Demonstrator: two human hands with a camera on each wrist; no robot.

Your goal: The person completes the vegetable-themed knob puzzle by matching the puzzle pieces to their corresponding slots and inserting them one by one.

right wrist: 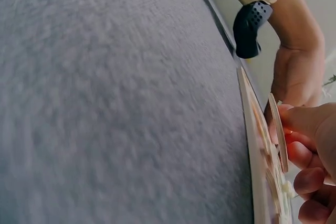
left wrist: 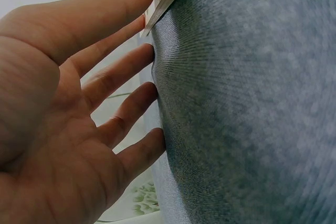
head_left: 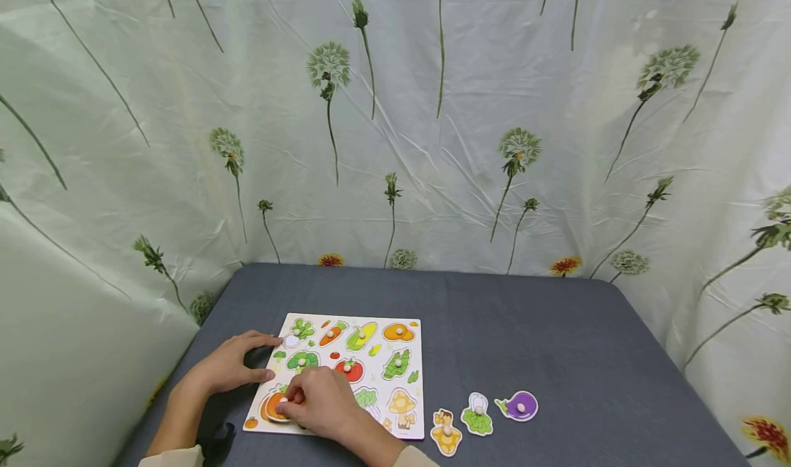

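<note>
A wooden vegetable peg puzzle board (head_left: 417, 343) lies on the dark grey table. With thumb and fingers, my right hand (head_left: 327, 398) pinches an orange pumpkin piece (head_left: 275, 408) over the board's lower left corner. In the right wrist view that pumpkin piece (right wrist: 278, 129) is tilted close over the board. My left hand (head_left: 225, 365) rests along the board's left edge, its thumb and index fingertip at the rim and the fingers spread. Carrot (head_left: 332, 333), corn (head_left: 361, 336), broccoli (head_left: 302, 362) and tomato (head_left: 350, 369) pieces sit on the board among others.
To the board's right lie three loose pieces: a yellow mushroom (head_left: 446, 434), a green and white cabbage (head_left: 478, 415) and a purple eggplant (head_left: 519, 406). A printed mushroom slot (head_left: 402, 402) shows at the board's lower right. A floral curtain (head_left: 432, 144) hangs behind the table.
</note>
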